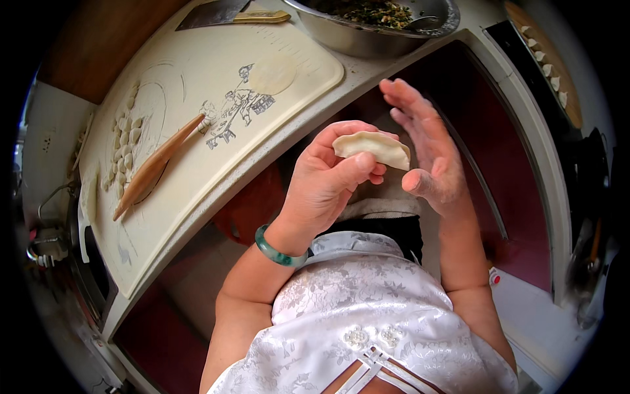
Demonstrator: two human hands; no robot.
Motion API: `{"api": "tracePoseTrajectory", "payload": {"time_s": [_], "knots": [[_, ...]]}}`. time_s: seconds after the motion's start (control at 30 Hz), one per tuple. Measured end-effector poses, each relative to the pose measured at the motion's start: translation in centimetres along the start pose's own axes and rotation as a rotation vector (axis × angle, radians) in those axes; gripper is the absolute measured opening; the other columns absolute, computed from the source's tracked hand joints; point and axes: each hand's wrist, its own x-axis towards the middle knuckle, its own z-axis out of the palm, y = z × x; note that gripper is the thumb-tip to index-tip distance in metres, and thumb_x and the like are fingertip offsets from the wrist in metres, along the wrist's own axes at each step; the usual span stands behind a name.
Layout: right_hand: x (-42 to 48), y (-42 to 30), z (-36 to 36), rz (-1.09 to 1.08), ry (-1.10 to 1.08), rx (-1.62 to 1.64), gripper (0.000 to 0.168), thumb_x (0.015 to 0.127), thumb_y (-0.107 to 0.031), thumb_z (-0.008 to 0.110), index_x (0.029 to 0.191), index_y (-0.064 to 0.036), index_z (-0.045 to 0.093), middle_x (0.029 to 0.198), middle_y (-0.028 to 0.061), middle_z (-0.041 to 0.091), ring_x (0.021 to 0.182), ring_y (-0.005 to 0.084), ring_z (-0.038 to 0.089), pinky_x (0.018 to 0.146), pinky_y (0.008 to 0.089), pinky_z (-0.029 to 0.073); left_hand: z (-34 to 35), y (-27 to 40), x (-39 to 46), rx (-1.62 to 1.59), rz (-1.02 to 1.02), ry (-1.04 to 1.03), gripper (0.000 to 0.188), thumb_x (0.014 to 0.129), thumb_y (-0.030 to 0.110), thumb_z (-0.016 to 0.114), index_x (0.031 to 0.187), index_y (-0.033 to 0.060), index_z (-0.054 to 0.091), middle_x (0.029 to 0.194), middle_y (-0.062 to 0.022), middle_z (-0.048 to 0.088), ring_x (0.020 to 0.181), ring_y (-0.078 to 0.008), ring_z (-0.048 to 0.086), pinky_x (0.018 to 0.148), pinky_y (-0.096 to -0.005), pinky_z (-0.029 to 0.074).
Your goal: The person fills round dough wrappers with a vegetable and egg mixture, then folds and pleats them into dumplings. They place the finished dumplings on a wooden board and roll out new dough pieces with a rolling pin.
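A folded half-moon dumpling point(371, 148) is pinched between the thumb and fingers of my left hand point(330, 177), with a green bangle point(278, 250) on that wrist. My right hand point(428, 147) is just right of the dumpling, apart from it, thumb and fingers spread, holding nothing. A round dough wrapper point(273, 74) lies on the cream board point(256, 130) at the upper left. A tapered wooden rolling pin point(157, 167) rests across the board, beside several small dough pieces point(125, 143). The metal bowl point(364, 42) at the top holds chopped filling point(369, 12) and a spoon point(422, 22).
A cleaver point(211, 14) with a yellowish handle lies at the board's far edge. Several dumplings point(546, 70) stand in a row on a wooden tray point(566, 96) at the upper right. The curved counter edge point(246, 182) runs before me, above dark red cabinet fronts point(512, 197).
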Motion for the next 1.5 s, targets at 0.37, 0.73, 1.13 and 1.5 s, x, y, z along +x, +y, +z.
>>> {"api": "tracePoseTrajectory", "payload": {"time_s": [0.37,0.73,1.13,1.5], "knots": [[0.9,0.6,1.4,-0.148,-0.084,-0.192,0.079,0.085,-0.062,0.054,0.133,0.000,0.049,0.138,0.0181,0.045,0.129,0.0312,0.040,0.107,0.0418,0.031,-0.1,-0.9,-0.1,-0.179,-0.086,0.004,0.036,0.090,0.012,0.065,0.122,0.0059,0.050,0.107,-0.0081,0.062,0.092,-0.0162,0.061,0.079,-0.0306,0.052],[1.0,0.4,1.0,-0.296,0.098,-0.601,0.041,0.098,-0.032,0.041,0.095,0.000,0.067,0.098,0.0110,0.065,0.084,0.0288,0.061,0.076,0.0391,0.047,0.3,-1.1,-0.7,0.262,-0.001,0.168,0.036,0.083,0.008,0.073,0.115,0.0044,0.056,0.104,-0.0074,0.061,0.091,-0.0161,0.059,0.074,-0.0263,0.050],[-0.9,0.3,5.0,0.405,0.161,0.463,0.051,0.101,-0.048,0.031,0.105,-0.004,0.058,0.088,0.0043,0.062,0.074,0.0117,0.059,0.063,0.0246,0.046,0.2,-0.6,1.1,0.493,0.240,0.006,0.044,0.097,0.040,0.047,0.118,0.0027,0.056,0.101,-0.0032,0.060,0.073,-0.0052,0.051,0.059,-0.0189,0.042],[-1.1,-0.1,4.2,0.272,0.090,0.226,0.056,0.102,-0.044,0.033,0.099,0.002,0.064,0.080,0.0050,0.062,0.071,0.0113,0.057,0.063,0.0254,0.046,0.3,0.1,1.4,0.639,0.219,-0.095,0.049,0.099,0.041,0.038,0.124,0.0025,0.056,0.111,-0.0052,0.063,0.078,-0.0061,0.055,0.056,-0.0163,0.042]]}}
